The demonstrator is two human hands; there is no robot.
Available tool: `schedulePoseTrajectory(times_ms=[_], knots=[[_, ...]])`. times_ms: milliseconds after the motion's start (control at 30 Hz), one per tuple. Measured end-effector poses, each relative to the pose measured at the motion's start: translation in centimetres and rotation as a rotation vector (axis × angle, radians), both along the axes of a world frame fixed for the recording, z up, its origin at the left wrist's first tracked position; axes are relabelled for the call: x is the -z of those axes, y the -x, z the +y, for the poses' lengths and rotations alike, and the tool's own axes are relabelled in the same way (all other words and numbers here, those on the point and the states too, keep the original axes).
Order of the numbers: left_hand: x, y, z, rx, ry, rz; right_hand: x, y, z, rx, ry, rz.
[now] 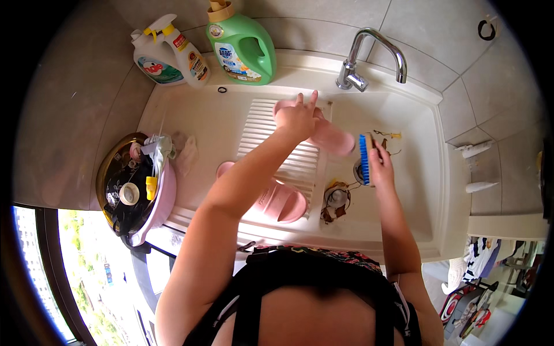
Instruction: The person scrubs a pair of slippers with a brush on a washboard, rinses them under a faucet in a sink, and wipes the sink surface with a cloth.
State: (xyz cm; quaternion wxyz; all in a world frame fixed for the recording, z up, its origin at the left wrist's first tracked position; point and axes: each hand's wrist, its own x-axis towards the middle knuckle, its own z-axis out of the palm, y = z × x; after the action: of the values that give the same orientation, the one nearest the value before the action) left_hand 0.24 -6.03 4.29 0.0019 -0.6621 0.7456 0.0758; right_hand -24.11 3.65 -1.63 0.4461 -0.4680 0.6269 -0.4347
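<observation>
My left hand (pixel 298 119) is on a pink slipper (pixel 334 137) at the top of the ribbed washboard part (pixel 259 125) of the white laundry sink, two fingers stretched out. Whether the fingers grip the slipper is hard to tell. The slipper's one end reaches over the basin. In my right hand (pixel 381 166) is a scrubbing brush (pixel 367 160) with blue bristles, which face left towards the slipper and hang above the basin. A second pink slipper (pixel 292 203) lies on the washboard's lower part, partly hidden by my left forearm.
A chrome faucet (pixel 400 60) stands at the back right. Beside the drain lies a round strainer (pixel 337 197) with wet brown debris. A green detergent bottle (pixel 242 47) and white spray bottle (pixel 190 60) line the back ledge. A pink basin (pixel 166 194) holding items sits left.
</observation>
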Motion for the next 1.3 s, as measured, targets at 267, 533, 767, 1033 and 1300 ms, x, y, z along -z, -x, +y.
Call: schedulePoseTrajectory(times_ms=[267,533,767,1033,1300], knots=[[-0.4,-1.6,0.8,0.119,0.303,-0.084,-1.7,0.2,-2.3,0.134,0.064,-0.265],[-0.4,-0.7,3.6,-0.055,-0.145,0.291,-1.8,-1.2,-2.8,0.123,-0.004,-0.630],[2.2,-0.3,5.5,0.260,0.400,0.146,-3.3,-1.9,-5.0,-0.032,0.505,0.264],[3.8,-1.0,5.3,0.205,0.295,0.216,-3.4,-7.3,-10.1,-0.273,0.446,1.163],[5.0,-1.7,4.8,0.256,0.275,0.334,-1.2,-5.9,-11.3,-0.437,0.387,0.906]])
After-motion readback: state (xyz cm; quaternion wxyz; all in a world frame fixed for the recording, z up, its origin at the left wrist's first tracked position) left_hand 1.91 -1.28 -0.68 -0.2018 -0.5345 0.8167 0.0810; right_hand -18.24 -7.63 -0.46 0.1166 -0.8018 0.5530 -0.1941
